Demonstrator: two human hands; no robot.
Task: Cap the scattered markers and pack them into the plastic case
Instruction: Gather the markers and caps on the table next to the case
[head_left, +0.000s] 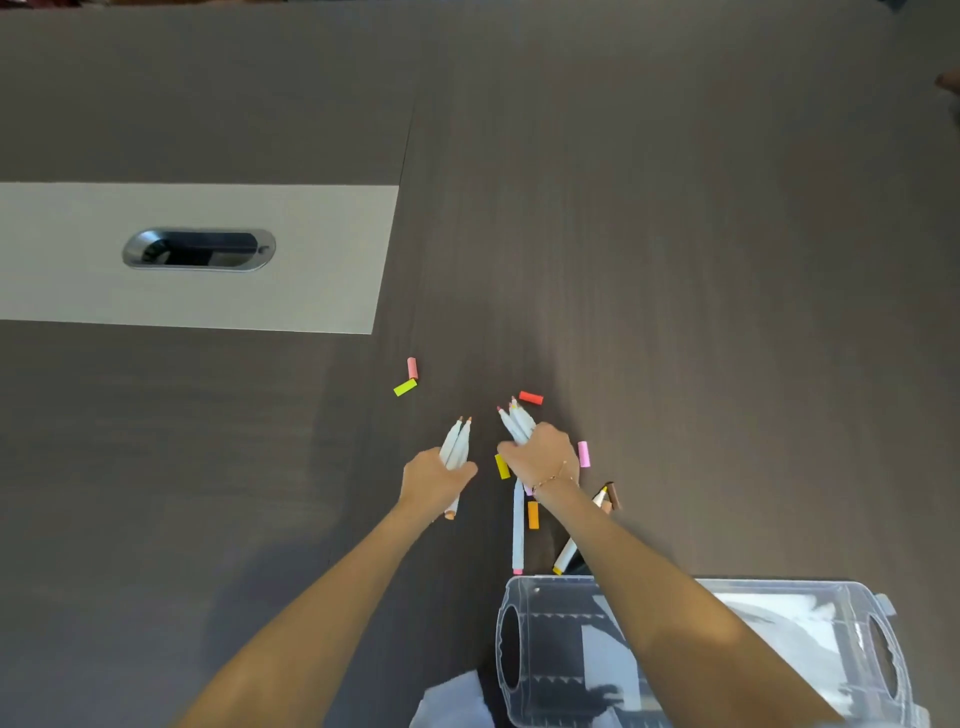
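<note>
Both hands hold uncapped markers over the table; loose caps lie around them and the plastic case sits near the right forearm.

The left hand (434, 480) grips two white-barrelled markers (457, 441), tips pointing away. The right hand (543, 454) is closed round a bundle of markers (517, 423), tips likewise uncapped and pointing away. On the dark table (675, 260) lie loose caps: a pink cap (412, 368) touching a lime cap (405, 387), a red cap (531, 398) just beyond the right-hand bundle, a yellow cap (502, 466), a second pink cap (584, 454) and an orange cap (533, 515). A further marker (518, 530) lies flat beneath the right wrist, another (566, 553) partly hidden by the forearm. The clear plastic case (831, 639) rests at the near edge, under the right forearm. A pale inset panel (311, 260) with a cable slot (199, 249) lies well apart, far left.
</note>
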